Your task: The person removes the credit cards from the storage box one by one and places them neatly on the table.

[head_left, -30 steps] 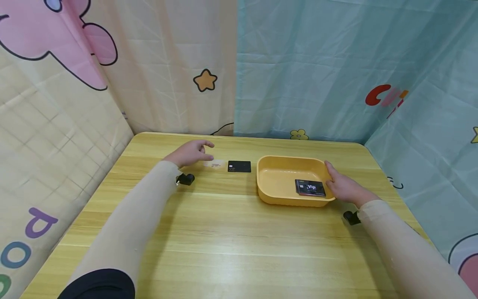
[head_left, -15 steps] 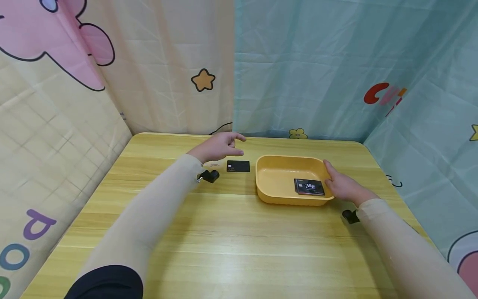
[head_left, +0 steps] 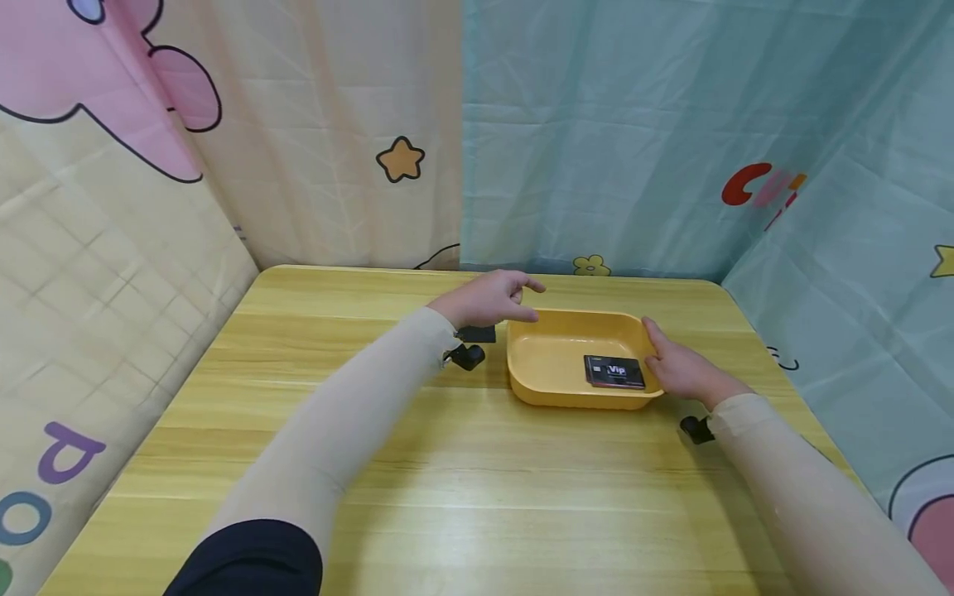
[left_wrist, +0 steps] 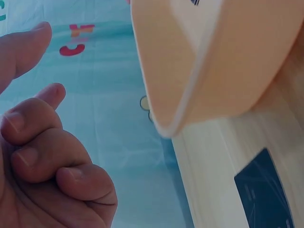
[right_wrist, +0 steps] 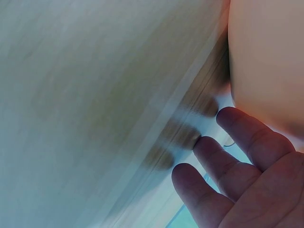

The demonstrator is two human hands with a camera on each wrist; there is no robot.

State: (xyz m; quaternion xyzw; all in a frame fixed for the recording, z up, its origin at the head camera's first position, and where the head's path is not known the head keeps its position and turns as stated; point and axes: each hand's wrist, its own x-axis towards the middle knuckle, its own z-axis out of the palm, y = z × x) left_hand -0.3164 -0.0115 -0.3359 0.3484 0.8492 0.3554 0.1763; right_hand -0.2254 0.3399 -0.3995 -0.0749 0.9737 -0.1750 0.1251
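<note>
Your wood table [head_left: 462, 488] is sitting between cartoon curtains [head_left: 596, 132]. Your right hand [head_left: 681, 370] is resting flat-fingered against the tray [head_left: 555, 356] holding a card [head_left: 614, 371]; your left hand [head_left: 492, 299] is hovering loosely curled, empty, over the tray's corner.

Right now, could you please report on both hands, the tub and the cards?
Left hand empty, above tub rim. Right hand on tub's right side. One card inside, another on table.

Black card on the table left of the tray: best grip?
The black card lies flat on the table, so no face grip. Probably pinch its long edges from above, or slide it to lift one. Come from the left; the tray crowds its right.
</note>
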